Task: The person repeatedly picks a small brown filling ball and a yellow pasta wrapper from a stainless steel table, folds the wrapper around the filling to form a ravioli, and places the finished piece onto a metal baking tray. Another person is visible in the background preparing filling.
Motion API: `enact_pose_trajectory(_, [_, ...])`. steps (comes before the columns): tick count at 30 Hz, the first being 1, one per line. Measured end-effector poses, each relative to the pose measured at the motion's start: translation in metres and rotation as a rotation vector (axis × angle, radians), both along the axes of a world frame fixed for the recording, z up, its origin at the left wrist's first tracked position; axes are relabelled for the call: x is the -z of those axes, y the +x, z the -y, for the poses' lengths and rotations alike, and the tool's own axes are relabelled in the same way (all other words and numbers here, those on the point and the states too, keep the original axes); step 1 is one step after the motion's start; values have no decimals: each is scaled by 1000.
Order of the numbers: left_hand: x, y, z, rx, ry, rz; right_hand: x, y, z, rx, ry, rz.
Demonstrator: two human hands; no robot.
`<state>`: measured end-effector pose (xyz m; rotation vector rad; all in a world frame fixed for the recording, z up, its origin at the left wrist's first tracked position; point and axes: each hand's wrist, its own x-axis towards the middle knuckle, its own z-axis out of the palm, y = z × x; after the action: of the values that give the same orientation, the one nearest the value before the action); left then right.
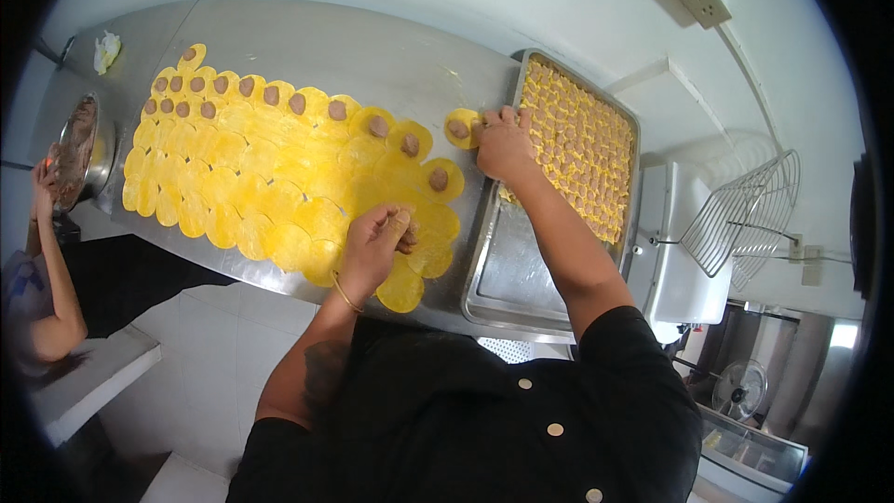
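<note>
Rows of overlapping yellow dough rounds [265, 191] lie across the steel table. Dabs of brown filling [337, 110] sit on those along the far and right edges. My left hand [368, 247] is closed around a lump of brown filling [407, 239], low over the right-hand rounds. Farther right, my right hand [506, 144] has its fingers curled at the edge of a single filled dough round [457, 129], apart from the rows and beside the tray. My fingers partly cover that round's right side. The metal tray [512, 265] holds many small filled yellow pieces [582, 149] in its far part.
At the left, another person's hand [45, 182] is at a metal bowl [101, 158] of brown filling. A crumpled pale green-white item [107, 51] lies at the table's far left. Right of the tray stand a white appliance [656, 242] and a wire rack [750, 214].
</note>
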<state>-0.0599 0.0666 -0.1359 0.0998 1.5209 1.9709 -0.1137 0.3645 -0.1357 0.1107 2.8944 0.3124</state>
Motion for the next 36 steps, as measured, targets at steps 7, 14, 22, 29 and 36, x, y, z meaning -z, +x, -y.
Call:
enact_pose_trajectory(7, [-20,-116,-22,-22,222,15,7,-14,15,284,82,-256])
enact_pose_trajectory(14, [15,-192,-108,-166,227,347,28,-17,25,213,71,-122])
enact_pose_trajectory(22, [81,-214,-167,135,-21,600,16,-47,60,190,26,-406])
enact_pose_trajectory(29, [35,-175,-148,284,434,371,-14,16,70,52,-292,-778])
enact_pose_trajectory(36, [-56,-92,-121,123,474,179,-22,80,73,644,-1581,-898])
